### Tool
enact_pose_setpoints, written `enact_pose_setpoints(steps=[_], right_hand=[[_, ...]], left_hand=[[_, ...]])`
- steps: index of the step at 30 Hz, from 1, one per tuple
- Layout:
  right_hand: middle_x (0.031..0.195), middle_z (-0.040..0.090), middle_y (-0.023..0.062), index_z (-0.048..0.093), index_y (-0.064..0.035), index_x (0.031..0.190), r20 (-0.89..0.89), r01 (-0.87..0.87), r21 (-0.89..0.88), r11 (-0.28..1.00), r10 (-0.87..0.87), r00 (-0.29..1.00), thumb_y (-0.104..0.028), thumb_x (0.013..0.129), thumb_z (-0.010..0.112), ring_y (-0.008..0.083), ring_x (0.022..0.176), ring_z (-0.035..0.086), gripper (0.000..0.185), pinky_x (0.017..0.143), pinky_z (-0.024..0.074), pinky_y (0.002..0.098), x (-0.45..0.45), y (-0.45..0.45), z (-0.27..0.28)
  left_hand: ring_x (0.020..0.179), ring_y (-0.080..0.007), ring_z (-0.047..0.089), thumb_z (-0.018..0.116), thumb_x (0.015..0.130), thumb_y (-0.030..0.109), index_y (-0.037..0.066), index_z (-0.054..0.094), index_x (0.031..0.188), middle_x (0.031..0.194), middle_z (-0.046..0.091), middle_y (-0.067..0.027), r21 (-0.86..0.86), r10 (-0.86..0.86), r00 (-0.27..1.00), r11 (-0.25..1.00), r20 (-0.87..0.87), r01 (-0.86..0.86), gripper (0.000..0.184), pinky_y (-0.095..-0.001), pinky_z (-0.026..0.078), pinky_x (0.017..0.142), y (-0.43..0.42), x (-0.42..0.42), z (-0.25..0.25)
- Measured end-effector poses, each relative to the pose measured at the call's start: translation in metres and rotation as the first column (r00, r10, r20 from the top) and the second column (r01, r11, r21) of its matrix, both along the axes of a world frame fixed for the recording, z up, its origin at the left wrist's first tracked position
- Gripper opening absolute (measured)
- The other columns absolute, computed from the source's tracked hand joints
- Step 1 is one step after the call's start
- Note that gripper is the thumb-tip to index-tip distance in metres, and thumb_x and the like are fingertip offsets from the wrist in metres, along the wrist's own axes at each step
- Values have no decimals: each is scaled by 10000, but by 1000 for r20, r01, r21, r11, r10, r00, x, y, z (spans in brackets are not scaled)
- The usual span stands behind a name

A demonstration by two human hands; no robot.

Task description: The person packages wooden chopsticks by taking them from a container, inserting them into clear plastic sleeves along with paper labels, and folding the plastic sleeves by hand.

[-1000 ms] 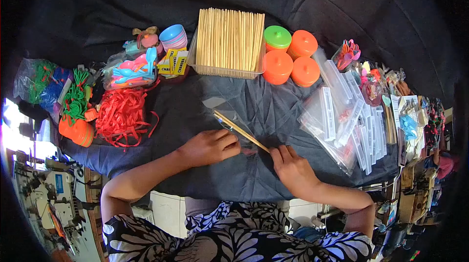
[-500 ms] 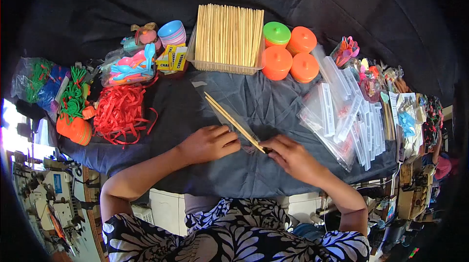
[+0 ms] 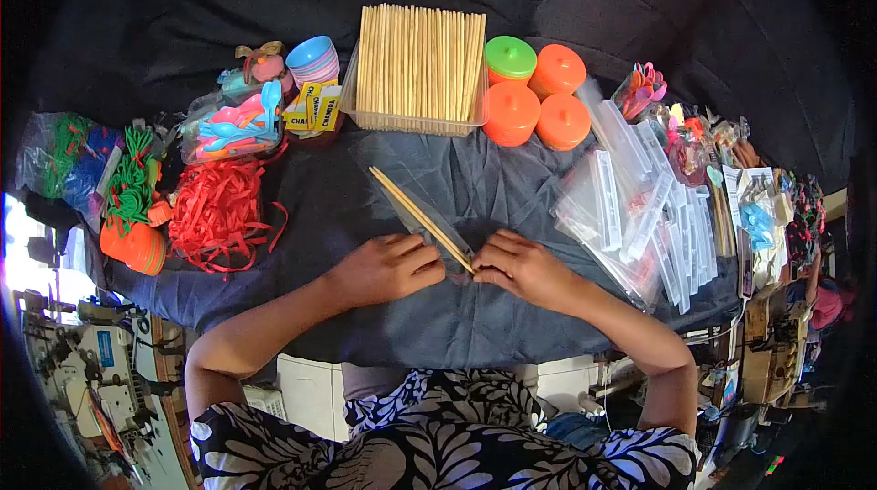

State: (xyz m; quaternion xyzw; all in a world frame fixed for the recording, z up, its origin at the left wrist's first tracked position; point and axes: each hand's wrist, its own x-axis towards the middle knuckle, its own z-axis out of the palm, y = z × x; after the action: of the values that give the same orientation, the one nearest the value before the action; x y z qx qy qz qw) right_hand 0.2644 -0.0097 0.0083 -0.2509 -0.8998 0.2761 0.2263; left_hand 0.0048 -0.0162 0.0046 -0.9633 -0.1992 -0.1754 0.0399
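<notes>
Pair of sticks (image 3: pixel 421 219): lying slantwise on the desk (image 3: pixel 315 335), between the hands, nearer the near edge than the tub (image 3: pixel 350 115). Lower ends point to the near edge, upper ends toward the left side. Clear bag (image 3: pixel 402 158) spread around and under the pair; film too transparent to tell whether both sticks are fully inside.

Right hand (image 3: pixel 525 269): fingers together, clamped on the lower ends of the pair, probably with some film. Left hand (image 3: pixel 388 268): fingers curled and close together beside the bag; cannot tell whether they grip its edge.

Progress, by judgement: partway through this one pair. Done: two sticks out of the tub, set side by side and lined up with the bag. Open: seating of the lower ends, judging by the right fingers' hold there; letting go of the pair. No closure of the bag can be made out.

Stock: tub densely filled with loose sticks (image 3: pixel 422 61), so most look unhandled. Clear packs (image 3: pixel 607 202) lie overlapped toward the desk's right edge; contents cannot be read well enough to count any as finished. Spoons (image 3: pixel 239 132) and red ribbon (image 3: pixel 219 216) sit toward the left edge, apart from both hands; no use of either shows.
</notes>
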Motion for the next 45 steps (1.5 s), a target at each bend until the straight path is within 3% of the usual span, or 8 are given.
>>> enact_pose_setpoints(steps=[5,8,13,20,32,40,44,45], right_hand=[[841,560,92,566,-29,882,2,5,26,1000,-5,1000,-157,797,718,284,821,563,216,733,467,370,-7,13,-3],[851,531,91,539,-43,890,18,-31,9,999,31,999,-182,804,693,297,842,543,225,753,463,383,-8,18,0],[882,583,85,607,-37,955,31,-95,-142,985,100,994,-171,804,719,272,863,575,230,788,461,374,6,23,4],[866,565,90,611,-34,934,29,-92,-91,992,95,995,-165,800,718,280,847,567,215,775,464,371,-3,23,1],[827,531,81,544,-45,840,118,-59,266,962,28,993,-226,810,697,265,810,562,239,676,493,350,-18,25,-5],[776,487,8,531,-116,864,265,-159,670,725,-34,964,-179,752,609,160,793,560,151,599,523,298,-23,20,-2],[776,500,11,534,-112,870,310,-183,667,722,-45,950,-174,731,583,161,774,561,160,598,524,295,-25,15,-3],[794,520,25,537,-104,876,346,-170,591,789,-57,936,-174,750,593,181,780,577,155,602,527,311,-27,15,0]], left_hand=[[798,-125,558,629,725,150,127,556,827,832,487,3,72,-8,997,997,78,2,127,-255,524,673,2,2,1],[869,-156,601,641,719,129,104,611,928,933,572,-10,8,-12,1000,1000,14,12,213,-274,535,702,1,0,0],[863,-155,598,641,717,127,103,604,919,919,564,-7,6,-10,999,1000,38,10,207,-274,535,702,1,0,-2],[816,-143,555,614,747,143,109,578,860,854,505,-7,48,-9,996,999,89,4,123,-270,529,693,1,2,-3],[847,-152,569,626,698,144,114,594,883,892,534,-6,96,-20,997,995,77,13,190,-265,519,693,0,1,-3],[861,-145,565,599,718,170,125,550,827,870,515,-9,161,-16,997,987,74,4,128,-260,507,709,-1,3,-5],[844,-147,561,598,703,168,125,557,847,855,502,-14,147,-8,996,989,84,-5,156,-255,511,709,-2,3,-6],[844,-147,561,598,703,168,125,557,847,855,502,-14,150,-4,997,989,83,-8,156,-255,511,709,-3,3,-6]])
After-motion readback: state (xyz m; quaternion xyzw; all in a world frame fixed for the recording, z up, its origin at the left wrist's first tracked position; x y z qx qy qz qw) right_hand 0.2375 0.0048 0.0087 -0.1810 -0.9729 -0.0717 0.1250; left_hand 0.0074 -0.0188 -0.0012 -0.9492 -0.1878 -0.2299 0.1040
